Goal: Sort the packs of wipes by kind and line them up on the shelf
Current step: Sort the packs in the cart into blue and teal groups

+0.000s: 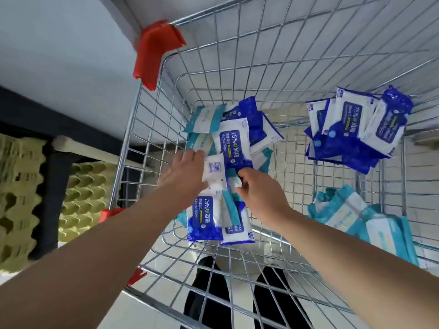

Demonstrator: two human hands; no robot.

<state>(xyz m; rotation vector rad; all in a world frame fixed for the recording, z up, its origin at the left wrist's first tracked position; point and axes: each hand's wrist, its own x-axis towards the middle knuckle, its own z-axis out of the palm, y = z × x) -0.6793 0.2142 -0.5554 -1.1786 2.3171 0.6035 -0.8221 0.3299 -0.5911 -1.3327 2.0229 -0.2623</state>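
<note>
A wire cart (261, 67) with red corner guards (156, 51) fills most of the view, and stacks of yellowish egg trays (21, 191) stand outside it on the left. The packs of wipes lie inside the cart in three groups. A mixed heap (240, 138) of blue-and-white and teal-and-white packs lies in the middle of the cart floor. A stack of blue packs (356, 131) leans at the far right, and a stack of teal packs (370, 217) lies at the near right, well apart from the heap. Both bare forearms reach down into the heap. The left hand (183, 172) has its grip closed on a white pack (215, 172), which is turned barcode side up and raised just above the others; the fingers curl over its left edge. The right hand (261, 193), just beside it, has its fingers curled and its grip pinching a white-edged pack (234, 185) in the heap. Which kind that pack is cannot be told. Dark shoes (209, 293) show through the wire floor below.
</note>
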